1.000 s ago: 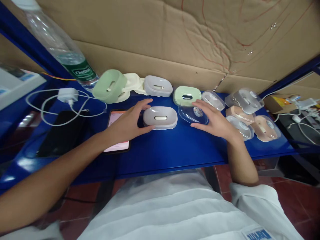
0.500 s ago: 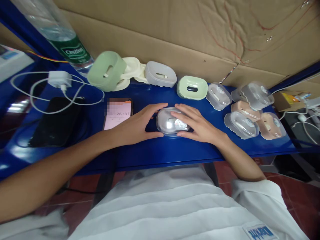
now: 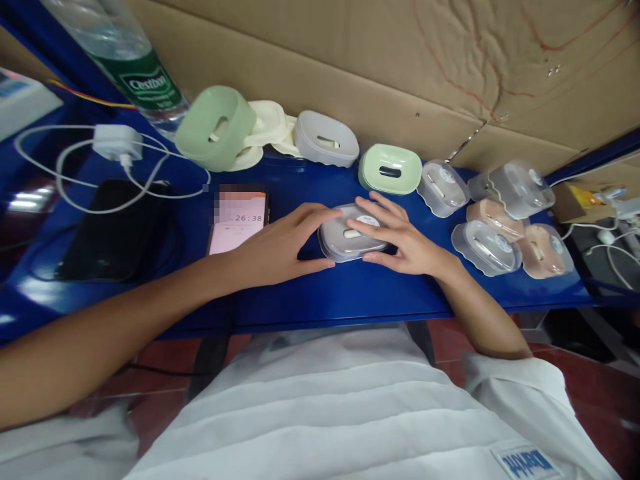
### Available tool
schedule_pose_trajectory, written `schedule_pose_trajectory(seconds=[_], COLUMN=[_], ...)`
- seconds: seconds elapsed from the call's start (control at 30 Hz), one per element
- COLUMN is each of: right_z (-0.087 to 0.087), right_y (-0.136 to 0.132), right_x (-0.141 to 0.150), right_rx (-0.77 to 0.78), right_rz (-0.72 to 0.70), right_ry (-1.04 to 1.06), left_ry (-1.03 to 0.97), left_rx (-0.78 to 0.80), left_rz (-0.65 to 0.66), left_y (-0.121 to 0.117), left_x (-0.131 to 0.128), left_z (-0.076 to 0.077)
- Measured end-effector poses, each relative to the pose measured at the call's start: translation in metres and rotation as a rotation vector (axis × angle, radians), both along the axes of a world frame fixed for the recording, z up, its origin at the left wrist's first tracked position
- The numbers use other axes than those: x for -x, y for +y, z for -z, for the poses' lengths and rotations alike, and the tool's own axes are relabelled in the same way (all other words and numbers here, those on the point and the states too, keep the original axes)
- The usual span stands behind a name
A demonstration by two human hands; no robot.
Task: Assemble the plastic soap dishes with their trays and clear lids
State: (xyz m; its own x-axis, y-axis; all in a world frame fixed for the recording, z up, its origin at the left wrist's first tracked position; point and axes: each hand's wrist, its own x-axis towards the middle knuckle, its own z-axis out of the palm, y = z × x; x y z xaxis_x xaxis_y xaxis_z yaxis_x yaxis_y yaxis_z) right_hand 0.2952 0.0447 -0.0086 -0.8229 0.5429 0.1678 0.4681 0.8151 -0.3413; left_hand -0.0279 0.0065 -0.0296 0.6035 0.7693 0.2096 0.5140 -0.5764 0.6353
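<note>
A grey oval soap box [image 3: 345, 239] with a clear lid on top lies on the blue shelf [image 3: 350, 293] in front of me. My left hand [image 3: 280, 243] cups its left end, thumb at the near edge and fingers on the top. My right hand [image 3: 400, 237] lies over its right side with the fingers pressed on the clear lid. Both hands grip the same box.
Behind it stand green [image 3: 389, 170], grey [image 3: 326, 139] and cream [image 3: 265, 123] soap boxes and a tilted green one [image 3: 215, 127]. At the right lie several clear-lidded boxes [image 3: 484, 247]. A phone [image 3: 237, 220], a charger with cable [image 3: 113, 143], a black pad [image 3: 107, 230] and a water bottle [image 3: 130, 60] are at the left.
My right hand carried the clear lid from the right onto the grey box and now presses it down. My left hand has stayed at the box's left end.
</note>
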Motion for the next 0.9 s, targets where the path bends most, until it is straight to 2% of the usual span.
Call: schedule_pose_trajectory(seconds=[0.13,0.3,0.53,0.7,0.9], right_z=[0.001,0.001,0.001,0.007,0.008], right_y=[0.001,0.004,-0.002,-0.005,-0.006], right_x=[0.002,0.004,0.006,0.006,0.004], right_rx=[0.040,0.007,-0.065,0.002,0.028], right_rz=[0.004,-0.020,0.078,0.025,0.047], right_ry=[-0.021,-0.017,-0.007,0.056,0.047], left_ry=[0.006,0.023,0.111,0.164,0.180], left_rx=[-0.043,-0.069,-0.087,-0.100,-0.112], left_rz=[0.009,0.006,0.036,0.020,0.007], left_y=[0.002,0.004,0.004,0.004,0.004], left_x=[0.001,0.003,0.004,0.005,0.003], left_z=[0.003,0.004,0.002,0.004,0.006])
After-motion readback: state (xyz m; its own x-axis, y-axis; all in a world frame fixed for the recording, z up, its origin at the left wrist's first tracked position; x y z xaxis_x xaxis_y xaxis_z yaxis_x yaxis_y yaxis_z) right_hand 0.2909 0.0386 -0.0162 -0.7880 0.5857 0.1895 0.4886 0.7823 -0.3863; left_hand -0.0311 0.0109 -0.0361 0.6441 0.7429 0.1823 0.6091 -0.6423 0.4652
